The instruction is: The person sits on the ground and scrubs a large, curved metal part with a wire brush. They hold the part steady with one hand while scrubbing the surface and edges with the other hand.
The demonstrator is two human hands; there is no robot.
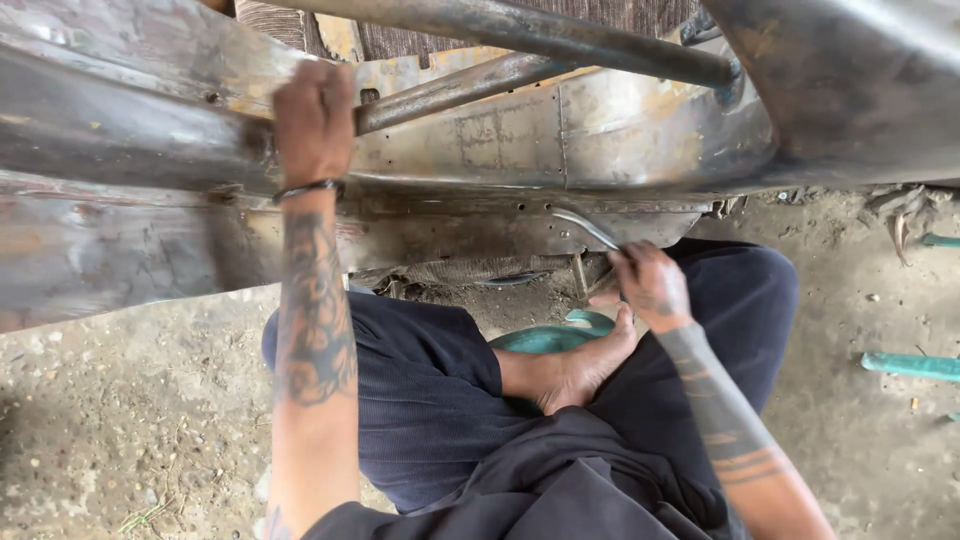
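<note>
Head view: left hand [313, 122] clenched around a rusty metal bar [450, 88] of the bare steel body panel [560, 140]. Right hand [648, 283] grasps a bent metal tool [585, 228], its tip against the panel's lower edge.
</note>
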